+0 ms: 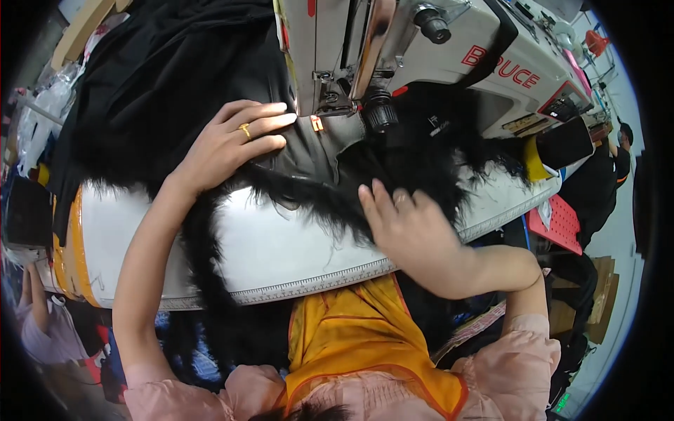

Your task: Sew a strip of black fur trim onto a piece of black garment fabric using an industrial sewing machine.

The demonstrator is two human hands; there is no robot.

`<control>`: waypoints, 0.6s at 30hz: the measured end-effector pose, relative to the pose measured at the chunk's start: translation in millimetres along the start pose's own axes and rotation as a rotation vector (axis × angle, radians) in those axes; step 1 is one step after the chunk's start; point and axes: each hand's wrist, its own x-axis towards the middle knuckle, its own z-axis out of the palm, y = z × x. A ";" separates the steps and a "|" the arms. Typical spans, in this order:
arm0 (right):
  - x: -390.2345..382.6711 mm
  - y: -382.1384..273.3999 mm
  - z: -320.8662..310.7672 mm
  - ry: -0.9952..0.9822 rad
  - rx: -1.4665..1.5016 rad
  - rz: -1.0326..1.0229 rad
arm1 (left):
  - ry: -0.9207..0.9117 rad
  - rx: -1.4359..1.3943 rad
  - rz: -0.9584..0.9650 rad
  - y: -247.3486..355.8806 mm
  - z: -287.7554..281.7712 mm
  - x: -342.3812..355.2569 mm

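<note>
Black fabric (175, 70) with fluffy black trim (274, 186) lies across the white sewing table and under the sewing machine (330, 42). My left hand (228, 140), with a yellow ring, rests flat on the cloth just left of the lit needle area, fingers extended and pressing lightly. My right hand (411, 228) is slightly blurred over the fluffy edge nearer the front; its fingers bend onto the fabric, and their tips partly sink out of sight in the dark pile. Beneath the presser foot (317, 124) a smooth dark panel of the garment lies lit.
A measuring tape (330, 283) runs along the table's (281, 249) front edge. At the right stands a pink perforated tray (554, 223); clear plastic bags (53, 123) lie at the left. A co-worker's arm (36, 302) shows at the lower left, another person (621, 151) at the far right.
</note>
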 end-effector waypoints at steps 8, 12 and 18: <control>57.1 44.0 41.1 0.312 0.409 -0.078 | 0.003 -0.029 -0.215 64.0 4.9 14.4; 59.6 43.3 42.7 0.156 0.296 -0.119 | -0.081 -0.064 -0.186 47.5 -7.1 -9.6; 62.8 38.4 47.6 0.474 0.506 -0.118 | -0.039 0.013 -0.163 56.5 -9.5 1.2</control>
